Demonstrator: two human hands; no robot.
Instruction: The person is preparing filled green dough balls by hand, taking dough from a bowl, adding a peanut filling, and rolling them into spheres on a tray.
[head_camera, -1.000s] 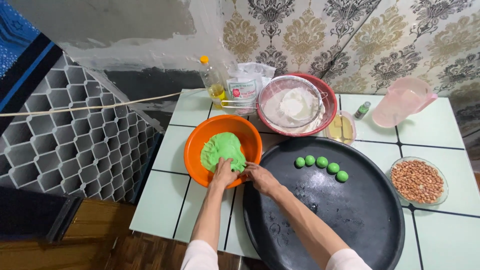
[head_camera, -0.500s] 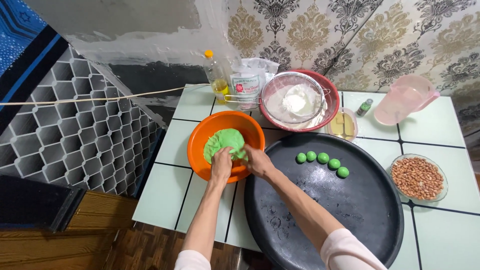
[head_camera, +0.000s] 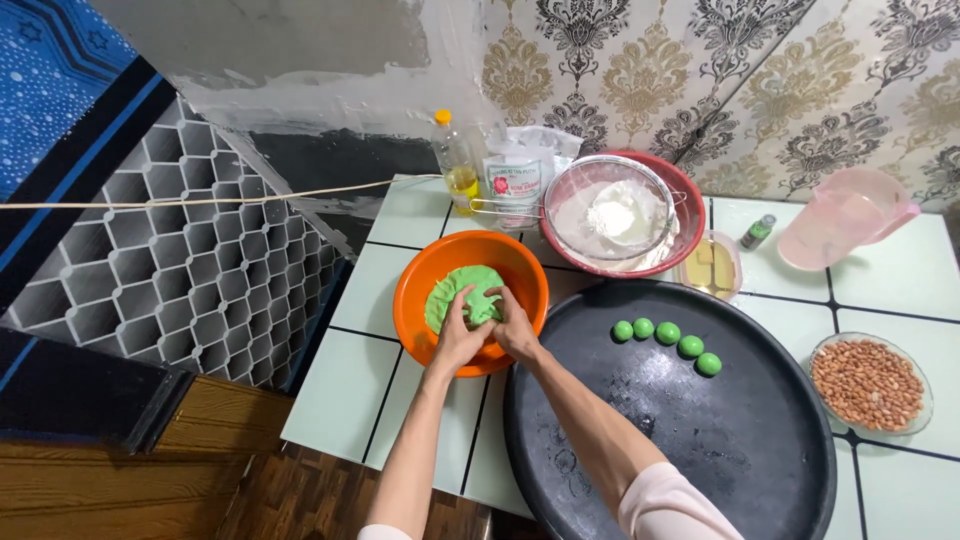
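Both hands have pushed further into the orange bowl (head_camera: 470, 300) since a second ago, when they only touched the near edge of the green dough (head_camera: 462, 292). Now the left hand (head_camera: 455, 335) and right hand (head_camera: 515, 325) curl together around a pinch of it, fingers closed. Five green balls (head_camera: 667, 340) line the black tray (head_camera: 700, 440) just beside, within easy reach on the table (head_camera: 340, 380).

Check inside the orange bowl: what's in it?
The orange bowl holds green dough; left hand and right hand press into it, covering its near part and the bowl bottom.
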